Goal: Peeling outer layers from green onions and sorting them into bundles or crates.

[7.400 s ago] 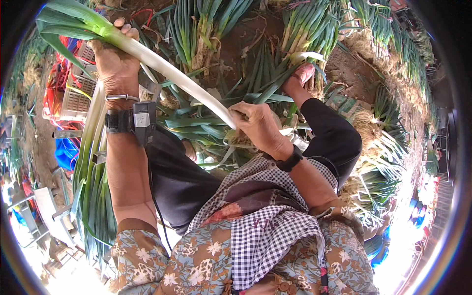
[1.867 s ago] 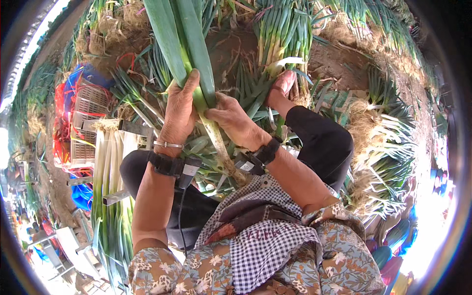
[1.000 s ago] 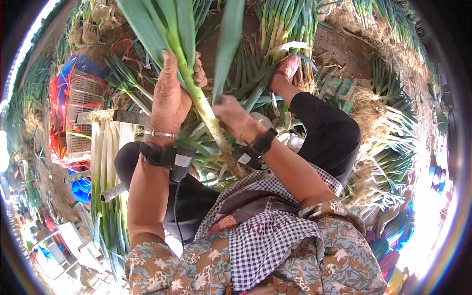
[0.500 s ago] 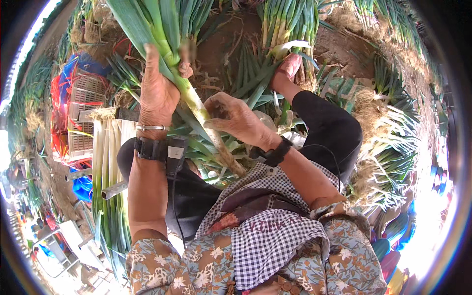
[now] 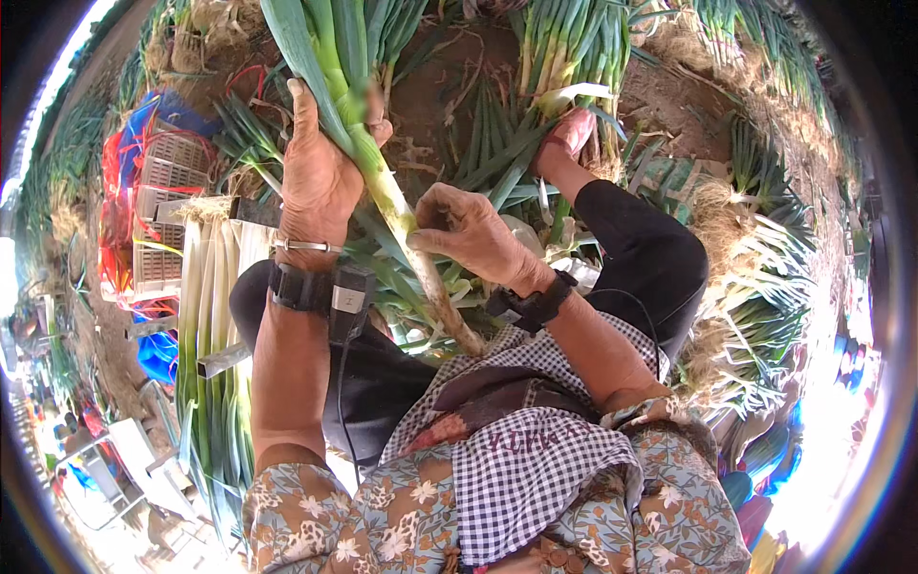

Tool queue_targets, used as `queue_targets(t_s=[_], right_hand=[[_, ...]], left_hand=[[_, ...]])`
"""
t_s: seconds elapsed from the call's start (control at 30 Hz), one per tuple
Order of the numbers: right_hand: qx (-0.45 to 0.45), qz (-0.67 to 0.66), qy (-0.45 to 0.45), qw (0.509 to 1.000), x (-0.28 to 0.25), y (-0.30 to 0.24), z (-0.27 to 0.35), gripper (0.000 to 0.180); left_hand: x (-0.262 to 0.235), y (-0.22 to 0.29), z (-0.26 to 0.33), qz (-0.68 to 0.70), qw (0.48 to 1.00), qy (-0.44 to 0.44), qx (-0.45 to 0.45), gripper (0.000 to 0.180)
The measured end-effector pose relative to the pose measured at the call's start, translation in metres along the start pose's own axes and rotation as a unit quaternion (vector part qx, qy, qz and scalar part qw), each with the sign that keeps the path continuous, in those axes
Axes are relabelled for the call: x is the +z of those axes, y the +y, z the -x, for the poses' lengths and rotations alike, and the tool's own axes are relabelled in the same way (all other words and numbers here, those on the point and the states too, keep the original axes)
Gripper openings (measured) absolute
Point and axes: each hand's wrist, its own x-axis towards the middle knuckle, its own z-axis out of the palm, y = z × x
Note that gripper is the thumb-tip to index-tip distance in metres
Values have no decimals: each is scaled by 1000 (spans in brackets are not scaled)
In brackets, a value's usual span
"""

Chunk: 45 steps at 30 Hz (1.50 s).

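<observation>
A long leek point(image 5: 394, 205) slants through the middle, green leaves up and away, its pale stalk running down toward my lap. My left hand point(image 5: 317, 187) is closed around its upper part, where the leaves fan out, with the thumb pointing up. Beside the stalk, my right hand point(image 5: 469, 232) has its fingers curled in and its thumb tip against the stalk's right side. Whatever lies between those fingers is too small to make out. The leek's lower end point(image 5: 467, 337) is brownish and reaches the checked apron point(image 5: 535, 469).
Trimmed leeks point(image 5: 212, 316) stand in a metal frame point(image 5: 225, 360) at the left. Behind them sits a pale plastic basket point(image 5: 158, 220) with red strapping. Leek bundles point(image 5: 574, 57) lie ahead, and a rooty pile point(image 5: 755, 277) is at the right. Loose leaves point(image 5: 488, 143) litter the ground.
Both hands and the leek sit slightly farther right and lower in the picture. The left hand keeps its hold, and the right hand's fingers look a little more curled beside the stalk.
</observation>
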Motion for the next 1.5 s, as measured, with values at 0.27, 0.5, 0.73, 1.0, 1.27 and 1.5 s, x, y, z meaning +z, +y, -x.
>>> queue_targets(t_s=[0.27,0.5,0.73,1.0,1.27,1.5], right_hand=[[-231,400,55,885,17,-4,8,25],[-289,402,133,859,8,-26,-27,37],[-290,420,-29,859,12,12,28,30],[-208,386,120,891,20,-29,-28,33],[-278,555,-38,783,32,19,23,20],[-201,220,-148,943,13,5,33,19]], left_hand=[[-2,3,-4,-10,998,61,26,55],[-1,-6,-4,-2,1000,14,-10,52],[-16,10,-12,17,999,-30,25,48],[-7,-2,-6,-11,999,21,37,48],[-17,0,-8,39,994,68,80,38],[-24,21,-10,88,990,49,101,43]])
